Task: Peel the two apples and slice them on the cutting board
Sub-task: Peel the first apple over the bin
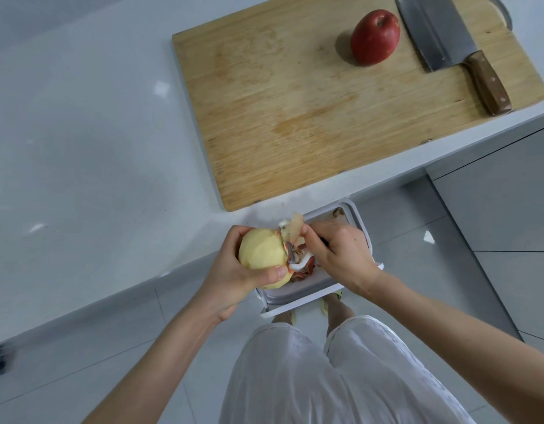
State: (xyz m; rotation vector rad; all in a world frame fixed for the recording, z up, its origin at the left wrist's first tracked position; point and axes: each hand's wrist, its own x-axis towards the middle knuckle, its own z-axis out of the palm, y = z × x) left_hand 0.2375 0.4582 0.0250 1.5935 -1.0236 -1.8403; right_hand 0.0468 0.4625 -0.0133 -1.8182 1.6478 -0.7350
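My left hand [234, 270] grips a nearly fully peeled, pale yellow apple [261, 250] over a white bin below the counter edge. My right hand [341, 252] holds a white peeler [290, 252] with its blade against the apple's right side. A strip of peel [296, 228] curls up off the blade. A whole red apple [375, 37] stands on the wooden cutting board [295, 117] at the back right. Beside that apple lies a cleaver [441, 35] with a brown wooden handle.
The white bin [322, 289] on the floor holds red peelings [305, 267]. A white countertop [81, 148] spreads left of the board. Grey cabinet fronts [493, 215] are at the right. My legs in white shorts stand on the grey tiled floor.
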